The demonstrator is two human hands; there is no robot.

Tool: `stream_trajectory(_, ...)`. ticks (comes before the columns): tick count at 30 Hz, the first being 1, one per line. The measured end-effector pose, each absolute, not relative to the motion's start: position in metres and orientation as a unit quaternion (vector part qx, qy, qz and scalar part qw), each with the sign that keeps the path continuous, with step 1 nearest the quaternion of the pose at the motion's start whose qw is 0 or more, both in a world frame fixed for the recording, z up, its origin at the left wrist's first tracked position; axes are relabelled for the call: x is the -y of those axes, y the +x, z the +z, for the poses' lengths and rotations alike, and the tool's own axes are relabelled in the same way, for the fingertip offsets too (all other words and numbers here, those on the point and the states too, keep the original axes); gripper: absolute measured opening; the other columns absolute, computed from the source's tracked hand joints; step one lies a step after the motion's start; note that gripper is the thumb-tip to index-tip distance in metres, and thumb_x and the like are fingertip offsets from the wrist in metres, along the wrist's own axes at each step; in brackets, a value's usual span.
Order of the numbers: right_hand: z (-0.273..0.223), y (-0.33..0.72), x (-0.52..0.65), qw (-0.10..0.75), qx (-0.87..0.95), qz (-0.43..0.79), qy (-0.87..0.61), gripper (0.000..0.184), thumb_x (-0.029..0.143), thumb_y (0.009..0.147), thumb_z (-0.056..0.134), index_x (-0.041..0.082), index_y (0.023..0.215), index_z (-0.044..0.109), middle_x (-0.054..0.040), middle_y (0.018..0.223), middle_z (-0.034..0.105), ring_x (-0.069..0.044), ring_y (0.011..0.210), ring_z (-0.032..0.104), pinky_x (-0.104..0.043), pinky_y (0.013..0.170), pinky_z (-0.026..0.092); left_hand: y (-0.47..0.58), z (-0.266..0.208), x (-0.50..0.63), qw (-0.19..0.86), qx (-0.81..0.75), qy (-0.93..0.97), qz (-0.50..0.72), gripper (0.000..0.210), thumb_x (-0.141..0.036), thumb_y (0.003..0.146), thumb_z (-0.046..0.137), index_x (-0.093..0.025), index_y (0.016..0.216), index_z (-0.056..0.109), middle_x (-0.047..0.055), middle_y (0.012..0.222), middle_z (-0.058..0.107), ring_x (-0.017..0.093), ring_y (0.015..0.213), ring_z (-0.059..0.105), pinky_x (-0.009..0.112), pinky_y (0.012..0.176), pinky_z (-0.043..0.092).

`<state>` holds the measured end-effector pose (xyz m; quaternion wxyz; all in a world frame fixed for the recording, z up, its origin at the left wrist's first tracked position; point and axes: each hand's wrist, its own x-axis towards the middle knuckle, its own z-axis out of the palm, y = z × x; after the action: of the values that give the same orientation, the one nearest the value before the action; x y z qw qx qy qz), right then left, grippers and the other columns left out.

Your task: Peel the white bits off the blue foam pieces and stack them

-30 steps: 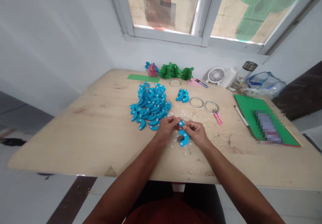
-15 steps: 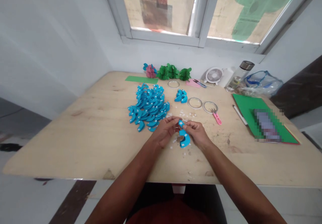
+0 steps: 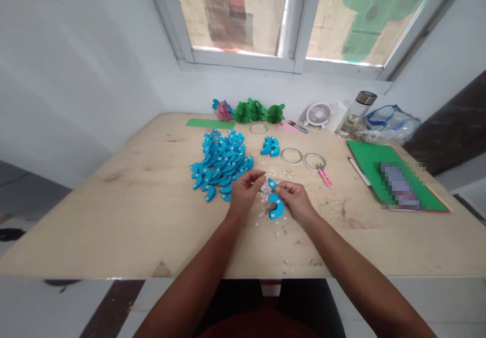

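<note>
My right hand [image 3: 298, 200] pinches a small blue curved paper piece [image 3: 272, 183] that bears a white sticky square. Just below it, on the table, lies another blue curved paper piece [image 3: 277, 208] with white squares on it. To the left, my left hand [image 3: 245, 191] is apart from the piece, its thumb and forefinger brought together; whatever may be between them is too small to make out. A big heap of blue curved paper pieces [image 3: 224, 158] lies beyond my left hand, and a smaller group of blue pieces [image 3: 270, 146] sits farther back.
White paper scraps [image 3: 281, 172] are scattered around my hands. Metal rings [image 3: 291, 156] and pink-handled scissors [image 3: 324, 176] lie to the right. Farther off stand green paper decorations [image 3: 256, 111], a white fan [image 3: 319, 114], a bottle [image 3: 357, 114] and a green folder [image 3: 374, 171].
My left hand has drawn away to the left from the blue paper piece it was touching. My right hand keeps its pinch on that piece. The view has shifted slightly.
</note>
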<state>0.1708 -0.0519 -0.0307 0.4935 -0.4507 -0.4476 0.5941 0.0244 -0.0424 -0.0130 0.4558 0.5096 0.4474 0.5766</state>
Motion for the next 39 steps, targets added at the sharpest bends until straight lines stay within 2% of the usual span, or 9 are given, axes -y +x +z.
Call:
stream_trajectory(3,-0.031,0.171,0.051,0.506,0.454,0.564,-0.468,0.024,0.038,0.065,0.069,0.014,0.067,0.067,-0.0003,0.058,0.062,-0.011,0.047,0.051,-0.023,0.048,0.039,0.022,-0.013,0.044,0.242,-0.450,0.630,0.584,0.009,-0.025,0.075,0.061,-0.018,0.074,0.064,0.002,0.074,0.064,0.014,0.071,0.058,0.028,0.067,0.046)
stream_trajectory(5,-0.030,0.172,0.051,0.514,0.466,0.546,-0.470,0.025,0.039,0.065,0.068,0.014,0.069,0.067,-0.0004,0.059,0.062,-0.012,0.049,0.052,-0.023,0.048,0.040,0.023,-0.014,0.046,0.139,-0.429,0.690,0.567,0.008,-0.023,0.077,0.059,-0.018,0.074,0.064,0.003,0.074,0.064,0.015,0.074,0.059,0.029,0.071,0.046)
stream_trajectory(9,-0.028,0.172,0.052,0.512,0.504,0.496,-0.488,0.027,0.040,0.067,0.065,0.014,0.073,0.069,0.0006,0.057,0.058,-0.011,0.049,0.049,-0.022,0.047,0.038,0.028,-0.020,0.047,0.046,-0.409,0.747,0.522,0.009,-0.022,0.080,0.055,-0.018,0.080,0.063,0.005,0.078,0.066,0.017,0.077,0.059,0.031,0.073,0.047)
stream_trajectory(14,-0.029,0.173,0.054,0.494,0.552,0.434,-0.513,0.028,0.039,0.070,0.062,0.012,0.074,0.068,0.0032,0.050,0.046,-0.009,0.045,0.039,-0.021,0.043,0.030,0.030,-0.027,0.045,0.011,-0.416,0.767,0.489,0.012,-0.021,0.083,0.051,-0.017,0.082,0.062,0.005,0.079,0.067,0.018,0.077,0.060,0.031,0.072,0.047)
stream_trajectory(17,-0.031,0.173,0.055,0.479,0.576,0.407,-0.522,0.031,0.041,0.072,0.060,0.012,0.076,0.069,0.0037,0.050,0.043,-0.008,0.046,0.037,-0.021,0.043,0.029,0.030,-0.029,0.045,-0.004,-0.420,0.771,0.478,0.014,-0.021,0.084,0.049,-0.017,0.083,0.062,0.005,0.079,0.067,0.018,0.077,0.060,0.031,0.073,0.047)
stream_trajectory(28,-0.032,0.174,0.055,0.449,0.617,0.358,-0.538,0.029,0.040,0.074,0.057,0.014,0.072,0.068,0.0026,0.049,0.043,-0.010,0.047,0.037,-0.022,0.045,0.031,0.029,-0.031,0.045,-0.011,-0.434,0.793,0.428,0.022,-0.022,0.087,0.043,-0.017,0.080,0.063,0.006,0.074,0.066,0.018,0.074,0.059,0.029,0.069,0.044)
stream_trajectory(39,-0.034,0.174,0.055,0.447,0.613,0.367,-0.538,0.025,0.038,0.073,0.057,0.015,0.070,0.067,0.0028,0.048,0.043,-0.010,0.047,0.037,-0.022,0.045,0.030,0.030,-0.030,0.045,0.028,-0.452,0.779,0.433,0.017,-0.017,0.082,0.046,-0.017,0.079,0.063,0.006,0.074,0.065,0.019,0.077,0.059,0.029,0.069,0.044)
